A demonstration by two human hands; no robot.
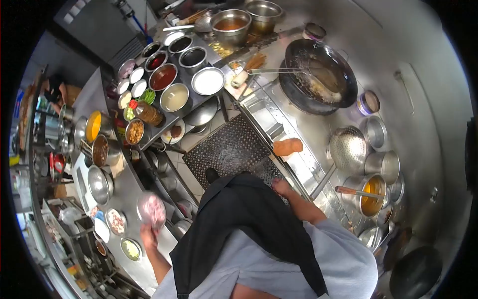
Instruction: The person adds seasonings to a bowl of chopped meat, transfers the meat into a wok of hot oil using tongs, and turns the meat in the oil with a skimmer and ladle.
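Note:
My left hand (149, 236) grips the near edge of a bowl of pale pink meat pieces (152, 210), slightly blurred, at the left counter's edge. Close by on that counter are a bowl of chopped pink-and-white pieces (116, 221) and a bowl of pale yellow-green pieces (131, 248). My right hand (282, 187) hangs beside the stove's front edge, fingers curled in, with nothing visible in it. Near it, an orange-brown cloth (288, 146) lies on the stove edge. A black wok (298, 94) on the stove holds bubbling oil, with a long-handled strainer (318, 74) resting in it.
Sauce pots (163, 77) and a capped bottle (145, 112) crowd the left counter. A perforated ladle (347, 148) and a pot of yellow liquid (371, 195) stand right. A black mat (229, 149) covers the floor ahead. Another person (56, 92) is at far left.

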